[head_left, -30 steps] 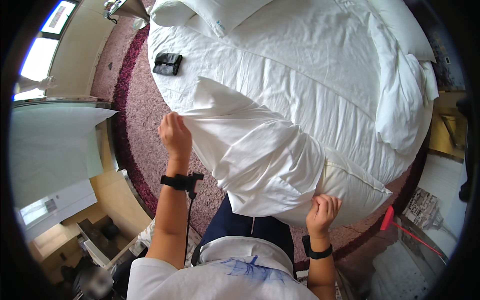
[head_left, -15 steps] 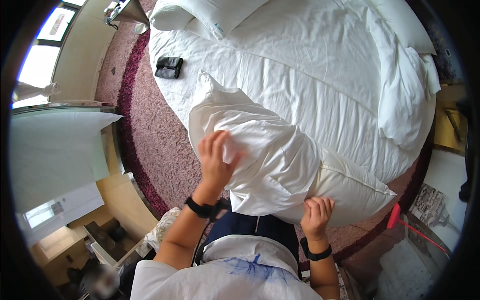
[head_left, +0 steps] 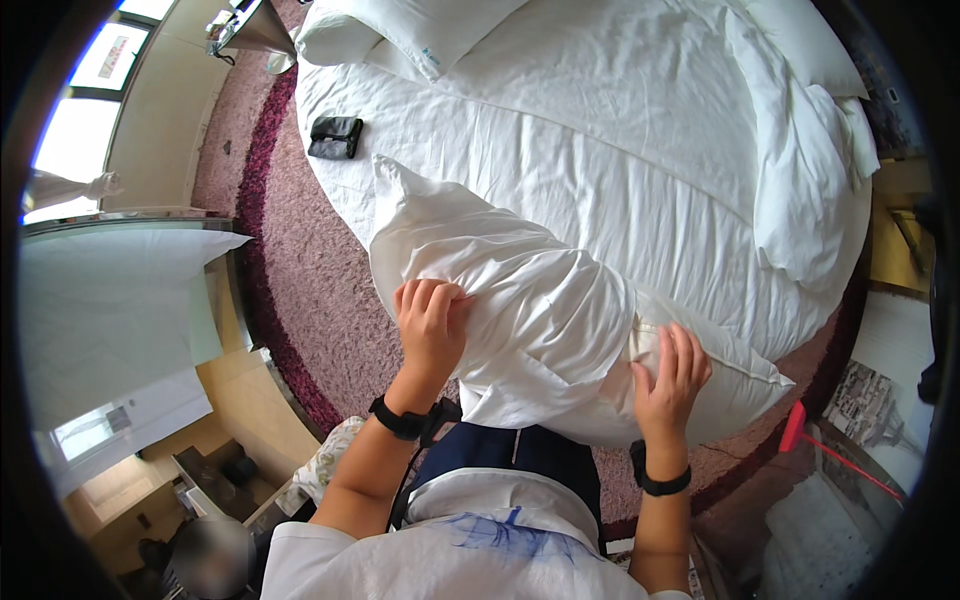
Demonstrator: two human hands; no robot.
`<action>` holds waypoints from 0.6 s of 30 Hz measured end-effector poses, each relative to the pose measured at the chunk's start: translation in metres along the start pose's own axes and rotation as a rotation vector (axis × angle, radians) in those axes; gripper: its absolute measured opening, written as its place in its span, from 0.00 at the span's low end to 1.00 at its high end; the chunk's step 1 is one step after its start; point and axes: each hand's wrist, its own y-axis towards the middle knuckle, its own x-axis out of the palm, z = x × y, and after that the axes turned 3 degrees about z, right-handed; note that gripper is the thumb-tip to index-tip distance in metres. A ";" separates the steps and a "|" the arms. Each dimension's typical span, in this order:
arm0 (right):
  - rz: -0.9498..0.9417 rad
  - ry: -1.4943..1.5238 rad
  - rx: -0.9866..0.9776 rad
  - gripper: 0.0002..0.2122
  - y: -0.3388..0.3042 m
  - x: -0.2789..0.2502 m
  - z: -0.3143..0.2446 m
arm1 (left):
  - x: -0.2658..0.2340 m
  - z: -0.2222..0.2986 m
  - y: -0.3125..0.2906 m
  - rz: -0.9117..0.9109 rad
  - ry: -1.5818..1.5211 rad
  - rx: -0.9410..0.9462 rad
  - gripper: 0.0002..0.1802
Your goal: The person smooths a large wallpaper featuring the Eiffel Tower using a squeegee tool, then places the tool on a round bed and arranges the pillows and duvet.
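A white pillow [head_left: 735, 375] lies slantwise at the near edge of the bed, partly inside a wrinkled white pillowcase [head_left: 540, 290]. Its right end sticks out bare past the case's opening. My left hand [head_left: 430, 320] has its fingers curled on the case's near-left side, closed on the fabric. On the bare part of the pillow, just right of the opening, rests my right hand [head_left: 671, 382], its fingers stretched and the thumb apart.
The bed [head_left: 620, 130] carries more white pillows [head_left: 440, 30] at the far side and a bunched quilt [head_left: 800, 200] on the right. A small black pouch [head_left: 335, 138] lies near its left edge. Left stand a desk [head_left: 120, 330] and an open drawer [head_left: 225, 480].
My right hand has left the pillow's near edge, moved up and right onto its surface and opened. The left hand has settled and closed on the case. The case has shifted slightly left.
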 end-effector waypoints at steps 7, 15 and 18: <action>-0.047 0.153 -0.112 0.07 -0.014 0.030 0.012 | -0.014 0.005 -0.006 0.059 0.044 0.040 0.06; 0.103 0.127 -0.062 0.04 -0.024 -0.004 0.007 | -0.031 -0.034 0.011 0.231 0.192 0.027 0.05; 0.105 0.110 -0.055 0.03 -0.032 -0.019 0.009 | -0.039 -0.066 0.026 0.301 0.222 0.016 0.05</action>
